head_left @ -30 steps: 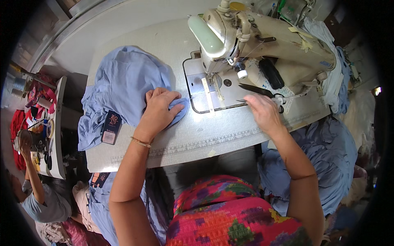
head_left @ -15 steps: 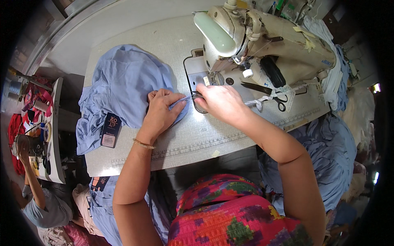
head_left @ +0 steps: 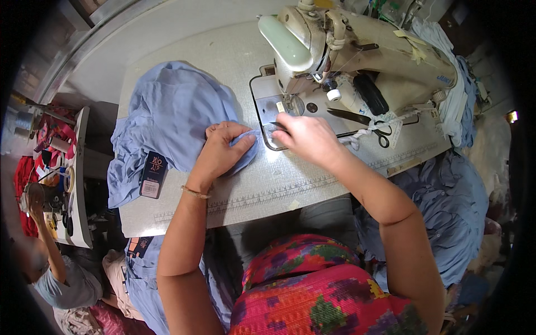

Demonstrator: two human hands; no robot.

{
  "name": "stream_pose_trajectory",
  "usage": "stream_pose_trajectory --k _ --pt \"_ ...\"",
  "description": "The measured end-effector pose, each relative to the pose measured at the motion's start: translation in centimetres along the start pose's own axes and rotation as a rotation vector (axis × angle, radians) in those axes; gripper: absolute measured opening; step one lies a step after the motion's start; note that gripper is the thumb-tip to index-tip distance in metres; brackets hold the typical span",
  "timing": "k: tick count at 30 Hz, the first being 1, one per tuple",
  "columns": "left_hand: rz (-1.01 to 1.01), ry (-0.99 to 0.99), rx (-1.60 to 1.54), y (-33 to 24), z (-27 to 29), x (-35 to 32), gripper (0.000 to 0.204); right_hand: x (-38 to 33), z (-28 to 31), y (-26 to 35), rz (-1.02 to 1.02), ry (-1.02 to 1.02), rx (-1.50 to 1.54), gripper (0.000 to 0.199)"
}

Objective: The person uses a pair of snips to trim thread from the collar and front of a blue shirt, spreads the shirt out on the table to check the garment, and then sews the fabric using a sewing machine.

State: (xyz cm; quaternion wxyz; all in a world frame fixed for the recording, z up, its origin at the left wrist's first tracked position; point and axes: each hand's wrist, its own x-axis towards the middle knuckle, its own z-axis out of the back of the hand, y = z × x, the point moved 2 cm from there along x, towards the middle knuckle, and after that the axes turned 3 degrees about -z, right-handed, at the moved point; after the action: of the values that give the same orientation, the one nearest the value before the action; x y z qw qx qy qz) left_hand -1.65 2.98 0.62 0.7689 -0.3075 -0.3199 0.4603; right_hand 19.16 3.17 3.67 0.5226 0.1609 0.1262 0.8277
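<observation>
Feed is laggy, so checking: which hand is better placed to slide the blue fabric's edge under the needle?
Probably the left hand: it already pinches the blue fabric at the edge nearest the sewing machine. The right hand rests on the metal plate beside the needle, not on cloth, better suited to guiding.

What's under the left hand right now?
The left hand presses a corner of the blue garment flat on the grey sewing table. The fabric beneath the palm is covered, so its seam or edge can't be seen.

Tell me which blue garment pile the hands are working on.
The blue garment on the table, left of the sewing machine; the left hand presses its edge. The other piles hang below the table's edge.
</observation>
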Motion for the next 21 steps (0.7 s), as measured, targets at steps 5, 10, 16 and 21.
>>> stream_pose_trajectory --k 5,10,16,21 --pt "0.075 0.106 -0.115 -0.5 -0.2 0.2 0.018 -0.4 -1.6 -1.6 -0.038 0.030 0.849 0.045" --pt "0.062 0.167 -0.111 -1.3 -1.0 -0.5 0.018 0.0 -1.3 1.1 -0.155 0.127 0.595 0.033" --pt "0.085 0.177 -0.195 -2.0 -2.0 -1.7 0.019 -1.2 -1.7 0.1 -0.125 0.070 0.767 0.021" --pt "0.066 0.123 -0.209 -2.5 -2.2 -2.2 0.017 -1.8 -0.6 0.0 -0.171 0.069 0.922 0.024"
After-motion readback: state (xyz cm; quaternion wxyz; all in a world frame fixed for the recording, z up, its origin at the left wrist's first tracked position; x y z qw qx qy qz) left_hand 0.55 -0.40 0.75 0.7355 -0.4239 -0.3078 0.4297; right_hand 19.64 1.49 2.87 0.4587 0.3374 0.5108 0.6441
